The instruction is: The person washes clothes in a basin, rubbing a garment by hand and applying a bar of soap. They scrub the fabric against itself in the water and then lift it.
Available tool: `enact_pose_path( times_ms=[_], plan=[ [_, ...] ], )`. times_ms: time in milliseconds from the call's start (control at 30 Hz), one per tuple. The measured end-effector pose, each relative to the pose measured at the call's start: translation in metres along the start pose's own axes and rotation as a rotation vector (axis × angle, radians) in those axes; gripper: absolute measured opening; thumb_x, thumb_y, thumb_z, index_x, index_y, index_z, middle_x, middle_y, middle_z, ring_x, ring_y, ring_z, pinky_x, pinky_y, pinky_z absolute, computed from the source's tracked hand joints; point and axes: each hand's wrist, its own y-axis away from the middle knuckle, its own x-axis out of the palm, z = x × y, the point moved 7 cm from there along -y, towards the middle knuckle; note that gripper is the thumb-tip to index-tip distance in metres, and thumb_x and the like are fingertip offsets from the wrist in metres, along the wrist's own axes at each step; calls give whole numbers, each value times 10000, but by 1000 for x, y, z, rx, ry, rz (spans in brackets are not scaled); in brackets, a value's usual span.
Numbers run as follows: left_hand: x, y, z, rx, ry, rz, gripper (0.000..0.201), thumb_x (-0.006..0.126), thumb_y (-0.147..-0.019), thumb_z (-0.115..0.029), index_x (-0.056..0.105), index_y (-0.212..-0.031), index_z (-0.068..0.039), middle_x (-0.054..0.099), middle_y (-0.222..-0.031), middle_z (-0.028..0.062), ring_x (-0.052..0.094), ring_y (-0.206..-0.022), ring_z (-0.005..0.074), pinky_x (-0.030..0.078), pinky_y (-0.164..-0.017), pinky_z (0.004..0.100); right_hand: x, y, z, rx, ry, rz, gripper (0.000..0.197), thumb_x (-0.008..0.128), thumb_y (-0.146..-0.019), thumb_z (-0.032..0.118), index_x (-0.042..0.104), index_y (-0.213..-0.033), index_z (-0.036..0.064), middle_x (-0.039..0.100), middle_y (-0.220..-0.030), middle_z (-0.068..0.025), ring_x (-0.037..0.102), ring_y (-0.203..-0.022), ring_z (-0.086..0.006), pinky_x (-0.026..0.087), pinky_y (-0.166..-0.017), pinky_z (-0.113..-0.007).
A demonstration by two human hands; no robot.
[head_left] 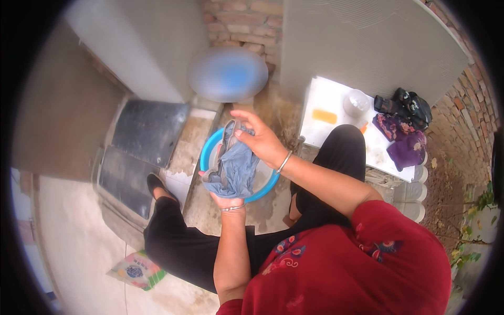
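A wet-looking blue-grey garment point(236, 167) with a paler band along its edge is spread between my two hands. My left hand point(224, 200) is under its lower end, palm up, with most of the fingers hidden by the cloth. At the upper end, my right hand point(262, 139) has the banded edge between thumb and fingers. Both wrists wear silvery bangles. Directly below the garment sits a round basin point(272, 184) with a bright blue rim, partly covered by the cloth and hands.
A white board point(311, 128) at right bears an orange block point(324, 116), a whitish tub point(357, 103), purple cloths point(407, 150) and a black bag-like item point(412, 107). A blurred blue oval point(228, 74) is beyond the basin. Dark panels point(149, 128) and a plastic packet point(136, 270) lie left.
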Motion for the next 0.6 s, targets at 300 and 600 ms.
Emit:
enact_pose_path(
  times_ms=[300,600],
  plan=[
    [7,1,2,-32,59,110,711,478,-839,-515,345,-1338,-26,344,-1387,162,319,-1271,342,224,-1066,475,21,1,17,-218,252,65,298,440,-876,10,538,-1152,66,569,-1078,-36,530,-962,-128,412,-857,-259],
    [22,2,2,-15,-2,156,698,474,-846,-474,314,-1359,-29,323,-1396,182,314,-1278,334,200,-1073,477,5,-19,-31,-40,615,178,245,487,-876,131,551,-1102,63,618,-950,-159,594,-855,-273,453,-766,-345]
  ],
)
